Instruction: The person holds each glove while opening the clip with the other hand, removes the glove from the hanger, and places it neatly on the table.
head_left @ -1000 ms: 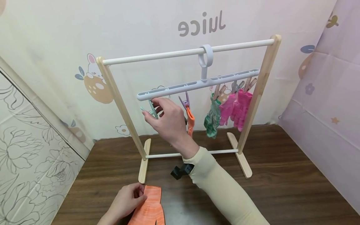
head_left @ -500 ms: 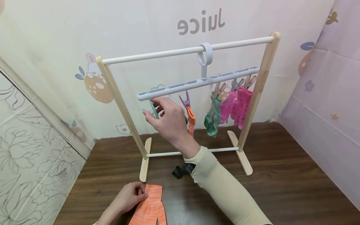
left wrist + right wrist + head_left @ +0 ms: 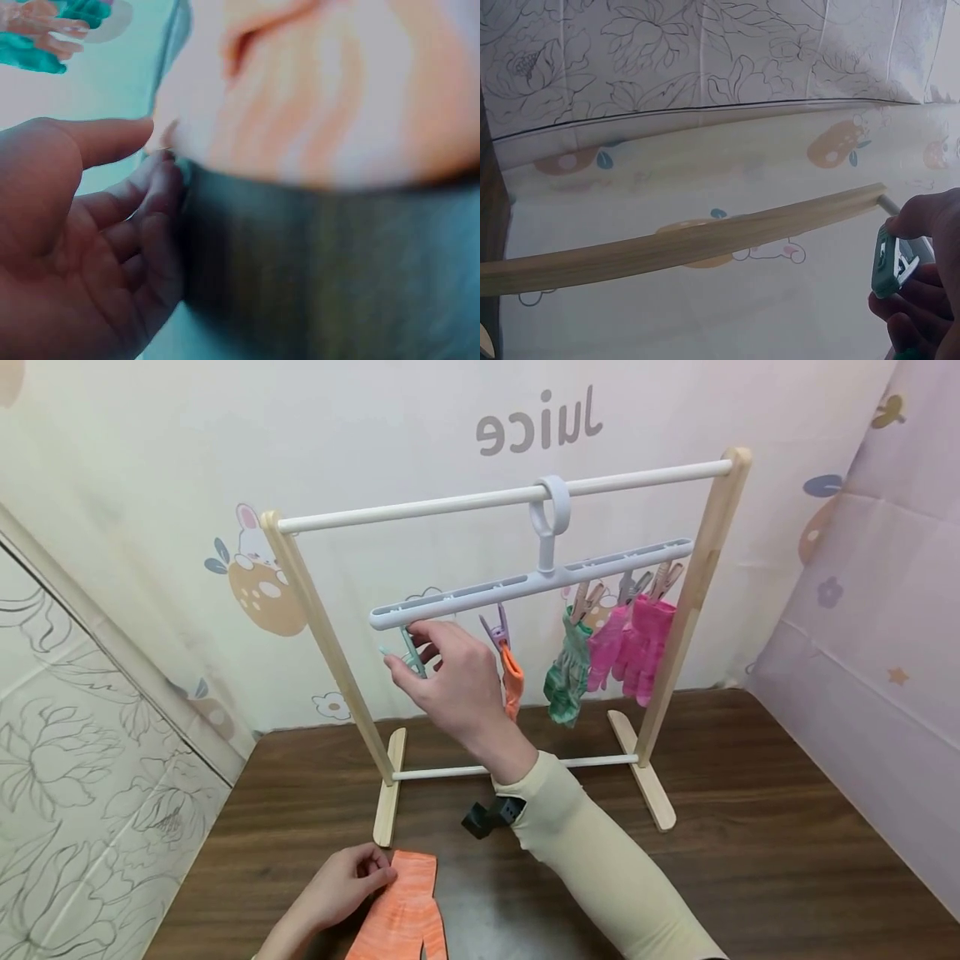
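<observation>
Low on the table, my left hand pinches the edge of an orange streaked glove near its cuff. The glove lies flat with its finger end cut off by the lower frame edge; up close in the left wrist view its fabric is blurred. Raised at the rack, my right hand grips a mint-green clothespin under the left end of a pale grey hanger bar. In the right wrist view the clothespin sits between thumb and fingers, no cloth in it.
A wooden stand carries the hanger on its white top rod. From the hanger's other clothespins hang an orange glove, partly behind my right hand, a green glove and pink gloves. A patterned curtain backs the table.
Both hands keep their holds in nearly the same places. The whole head view shifts slightly.
</observation>
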`<control>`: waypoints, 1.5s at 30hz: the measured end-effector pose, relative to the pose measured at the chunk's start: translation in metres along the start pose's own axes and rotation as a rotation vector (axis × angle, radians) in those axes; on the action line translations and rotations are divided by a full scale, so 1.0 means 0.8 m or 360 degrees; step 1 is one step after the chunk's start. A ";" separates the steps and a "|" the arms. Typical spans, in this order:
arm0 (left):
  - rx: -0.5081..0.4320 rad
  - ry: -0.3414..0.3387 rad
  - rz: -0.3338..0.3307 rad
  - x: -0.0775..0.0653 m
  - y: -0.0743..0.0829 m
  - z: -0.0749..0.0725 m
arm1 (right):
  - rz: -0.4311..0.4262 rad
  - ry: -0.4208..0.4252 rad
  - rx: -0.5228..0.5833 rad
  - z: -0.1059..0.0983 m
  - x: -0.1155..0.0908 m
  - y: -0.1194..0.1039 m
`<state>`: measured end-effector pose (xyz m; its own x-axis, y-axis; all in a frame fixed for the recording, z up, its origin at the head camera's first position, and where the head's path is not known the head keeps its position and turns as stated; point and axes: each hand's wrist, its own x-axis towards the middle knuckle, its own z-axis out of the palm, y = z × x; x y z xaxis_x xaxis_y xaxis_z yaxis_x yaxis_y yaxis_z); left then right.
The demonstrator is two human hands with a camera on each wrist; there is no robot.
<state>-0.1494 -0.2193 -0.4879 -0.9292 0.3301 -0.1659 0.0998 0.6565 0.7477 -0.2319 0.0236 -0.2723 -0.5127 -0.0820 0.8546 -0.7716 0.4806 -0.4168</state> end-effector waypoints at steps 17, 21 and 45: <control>0.0084 0.0395 0.0435 0.015 0.067 -0.029 | 0.0059 -0.0011 -0.0046 0.002 -0.002 -0.002; 0.0023 0.0604 0.0588 0.024 0.088 -0.028 | 0.0060 -0.0009 -0.0073 0.001 -0.002 -0.002; -0.0289 0.1168 0.0914 0.089 0.175 -0.032 | 0.0113 -0.0039 -0.0058 0.001 0.003 -0.003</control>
<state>-0.2109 -0.1211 -0.3782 -0.7532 0.0205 0.6575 0.6114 0.3907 0.6882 -0.2317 0.0219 -0.2697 -0.5749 -0.0680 0.8154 -0.7191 0.5174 -0.4639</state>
